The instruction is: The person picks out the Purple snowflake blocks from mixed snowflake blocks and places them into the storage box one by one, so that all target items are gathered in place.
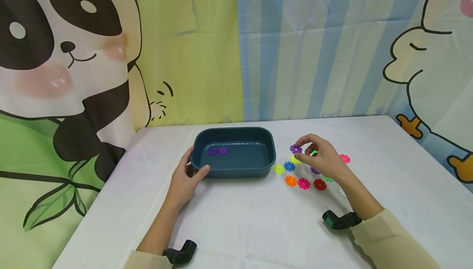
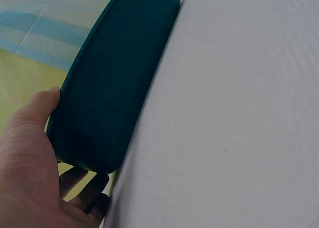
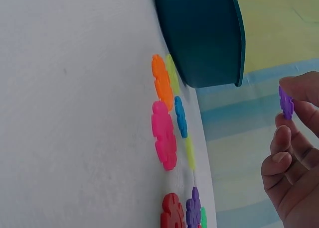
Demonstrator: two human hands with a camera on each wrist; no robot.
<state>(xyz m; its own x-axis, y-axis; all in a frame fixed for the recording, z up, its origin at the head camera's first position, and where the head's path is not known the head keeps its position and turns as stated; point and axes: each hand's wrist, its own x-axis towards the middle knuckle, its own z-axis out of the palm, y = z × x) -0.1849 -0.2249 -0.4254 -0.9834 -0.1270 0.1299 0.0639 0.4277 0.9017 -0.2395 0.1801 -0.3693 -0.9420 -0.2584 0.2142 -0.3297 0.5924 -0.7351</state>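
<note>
A dark teal plastic tub (image 1: 236, 173) stands on the white table, with two purple flower-shaped discs (image 1: 218, 151) lying inside. My left hand (image 1: 187, 177) grips its left end; in the left wrist view the thumb lies on the rim and the fingers (image 2: 84, 188) reach round the end wall. Right of the tub, my right hand (image 1: 320, 157) pinches a purple flower-shaped disc (image 3: 285, 103) between thumb and forefinger, raised above the table. Below that hand lie loose discs, among them orange (image 1: 290, 181), pink (image 1: 304, 184), dark red (image 1: 320, 185) and blue (image 1: 289, 166).
More discs lie around the right hand: a yellow-green one (image 1: 278, 169) close to the tub, a pink one (image 1: 345, 158) and a clear or white one (image 1: 342, 193). Printed curtains (image 1: 207, 55) hang behind the table. A black strapped device (image 1: 341, 220) sits on each wrist.
</note>
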